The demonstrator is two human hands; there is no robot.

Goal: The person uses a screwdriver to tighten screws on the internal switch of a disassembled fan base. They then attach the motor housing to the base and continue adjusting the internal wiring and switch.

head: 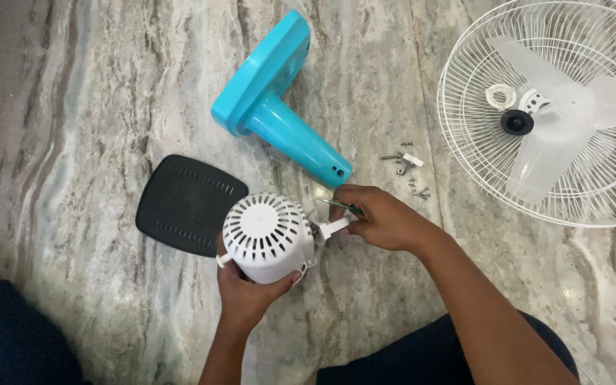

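Here, item by item, as we find the work on the marble floor point(73, 93).

Motor housing point(269, 237): white, round, slotted on its back. Our left hand point(251, 292) cups it from below, fingers curled shut around its lower edge, holding it just above the floor beside the black plate point(183, 203).

White bracket point(334, 227): sticks out of the housing's right side. Our right hand point(383, 217) is closed over its end, and the same hand pinches a thin green-handled tool point(341, 206), probably a screwdriver; its tip we cannot make out.

Blue stand point(279, 107): lies on its side just beyond the hands.

Screws and small fittings point(406, 167): a loose scatter between the stand and the wire fan guard point(479, 142), which holds the pale blades point(557, 128).

Advice, as we judge it: we should keep the housing braced firmly in the left palm so it cannot twist, line the tool squarely with the bracket's fastener before turning, and press lightly, since the plastic looks easy to mar. Loose hardware is best kept in its one pile, well clear of our knees.
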